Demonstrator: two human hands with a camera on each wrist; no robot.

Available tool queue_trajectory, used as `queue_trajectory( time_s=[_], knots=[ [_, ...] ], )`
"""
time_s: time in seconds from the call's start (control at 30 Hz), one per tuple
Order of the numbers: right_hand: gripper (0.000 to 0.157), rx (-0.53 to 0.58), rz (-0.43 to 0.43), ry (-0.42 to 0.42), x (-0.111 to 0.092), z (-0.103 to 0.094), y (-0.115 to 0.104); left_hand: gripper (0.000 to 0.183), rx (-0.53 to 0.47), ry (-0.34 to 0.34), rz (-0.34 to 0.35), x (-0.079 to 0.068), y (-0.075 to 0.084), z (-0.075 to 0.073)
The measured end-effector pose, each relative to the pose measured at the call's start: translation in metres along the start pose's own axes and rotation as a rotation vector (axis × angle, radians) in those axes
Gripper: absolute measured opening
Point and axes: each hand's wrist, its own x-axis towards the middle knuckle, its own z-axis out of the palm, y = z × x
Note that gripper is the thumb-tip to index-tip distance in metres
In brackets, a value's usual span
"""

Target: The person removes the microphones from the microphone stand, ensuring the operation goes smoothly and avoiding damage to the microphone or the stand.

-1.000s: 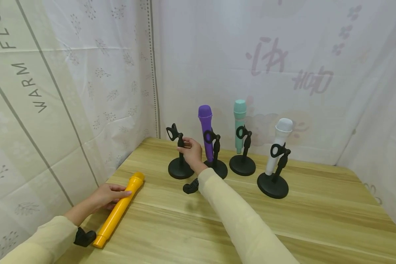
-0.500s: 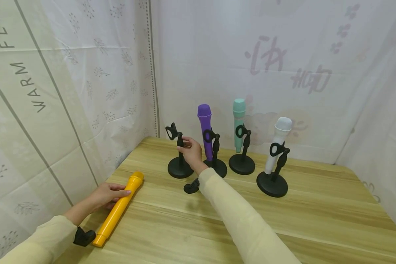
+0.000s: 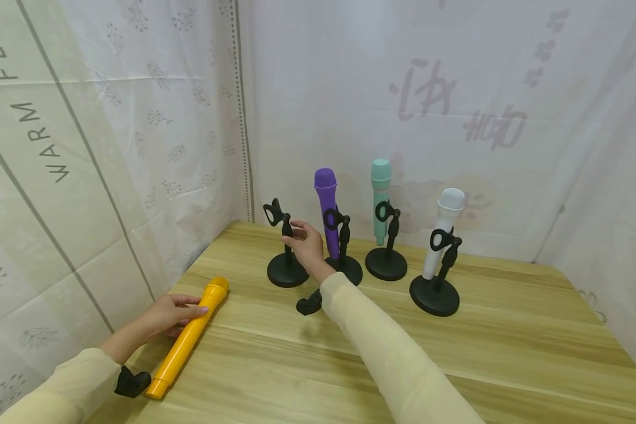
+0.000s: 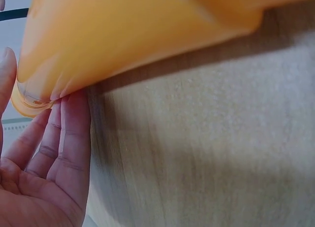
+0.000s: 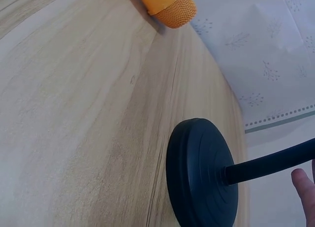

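Observation:
In the head view my left hand point(image 3: 166, 317) holds a yellow-orange microphone point(image 3: 186, 340) lying slantwise on the table at the left, thumb on top. The left wrist view shows the fingers point(image 4: 69, 143) against the microphone's underside. Further back, my right hand point(image 3: 308, 246) is at the upright of a black desk microphone stand point(image 3: 287, 271), thumb and fingers about the pole. That stand's clip is unoccupied. In the right wrist view its round base point(image 5: 204, 173) sits on the table; only a fingertip shows by the pole, and the grip itself is mostly out of frame.
Right of that stand, purple point(image 3: 325, 188), mint green point(image 3: 381, 176) and white point(image 3: 447, 212) microphones stand near their own black stands in a row. A wooden table point(image 3: 307, 365) lies beneath, with printed curtains point(image 3: 191, 118) along its left and back edges.
The whole head view has shifted slightly, moving everything a little leftward in frame. Both hands keep their places at the yellow-orange microphone and the stand.

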Motion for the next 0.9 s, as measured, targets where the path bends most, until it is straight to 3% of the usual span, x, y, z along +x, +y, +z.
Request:
queue_trajectory(
  time_s=[0.23,0.57,0.9],
  knots=[
    [0.044,0.024,-0.010,-0.009,-0.004,-0.003,0.000,0.069,-0.024,0.002,-0.008,-0.001,0.001,0.001],
    [0.040,0.047,-0.008,-0.033,-0.010,-0.010,0.006,0.065,-0.083,-0.053,0.015,0.001,-0.004,0.000],
    [0.040,0.061,-0.014,-0.061,-0.018,-0.016,0.005,0.065,-0.101,-0.050,0.007,-0.003,-0.001,-0.001]
  ],
)
